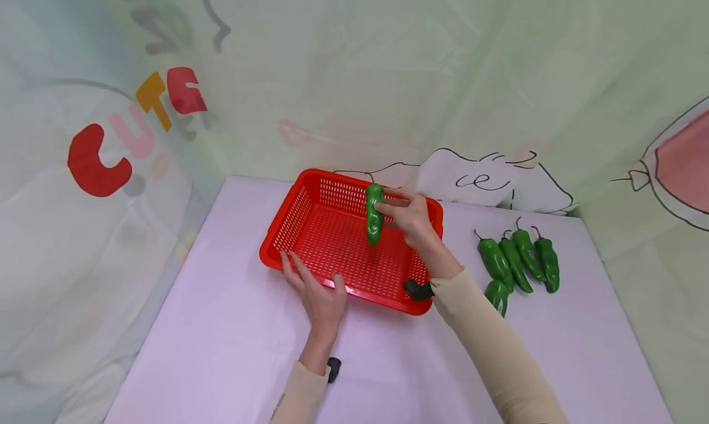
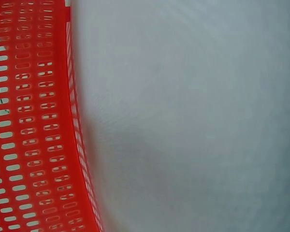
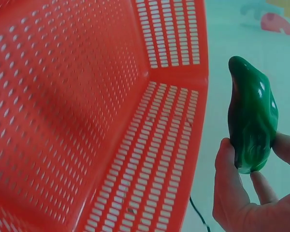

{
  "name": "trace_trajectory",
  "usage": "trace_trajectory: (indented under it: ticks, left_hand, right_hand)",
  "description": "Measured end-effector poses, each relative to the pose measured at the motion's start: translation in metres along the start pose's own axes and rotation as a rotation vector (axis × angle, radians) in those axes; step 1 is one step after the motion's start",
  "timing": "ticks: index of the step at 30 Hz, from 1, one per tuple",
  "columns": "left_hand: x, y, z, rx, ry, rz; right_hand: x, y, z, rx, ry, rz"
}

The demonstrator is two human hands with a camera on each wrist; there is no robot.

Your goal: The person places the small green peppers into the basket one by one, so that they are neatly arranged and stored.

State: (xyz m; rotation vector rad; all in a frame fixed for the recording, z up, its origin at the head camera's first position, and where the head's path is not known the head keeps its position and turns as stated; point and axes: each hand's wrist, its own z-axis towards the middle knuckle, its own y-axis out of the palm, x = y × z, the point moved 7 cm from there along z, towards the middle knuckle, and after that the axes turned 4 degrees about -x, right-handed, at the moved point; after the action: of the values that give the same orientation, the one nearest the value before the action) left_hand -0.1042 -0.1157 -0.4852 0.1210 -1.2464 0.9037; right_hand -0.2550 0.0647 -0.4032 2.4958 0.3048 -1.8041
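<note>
A green pepper hangs upright, stem up, over the red plastic basket. My right hand pinches it between thumb and fingers. The right wrist view shows the same glossy pepper with the fingertips around its stem end, beside the basket's slotted wall. Against the basket's near rim, toward its left corner, rests my left hand, fingers spread and fairly straight. In the left wrist view the basket's slotted side fills the left edge; that hand is almost wholly outside the picture.
Several more green peppers lie in a loose group to the right of the basket, one nearer than the others. A pale tablecloth covers the table. Printed fabric hangs behind and at both sides.
</note>
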Motion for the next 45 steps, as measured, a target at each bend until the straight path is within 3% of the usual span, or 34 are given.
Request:
trace_trajectory:
  ticks: [14,21,34,45]
  left_hand:
    - [0.001,-0.001,0.000,0.001,0.001,0.001]
    - [0.001,0.001,0.000,-0.010,-0.005,0.010]
    - [0.000,0.000,0.001,-0.007,-0.009,0.023]
    - [-0.002,0.000,0.001,-0.009,-0.025,0.012]
  right_hand:
    - [0.008,0.059,0.013,-0.093,0.020,0.039]
    - [0.018,0.085,0.021,-0.123,0.073,0.009]
    - [0.031,0.111,0.039,-0.154,0.127,-0.102]
    - [0.059,0.125,0.055,-0.153,0.202,-0.141]
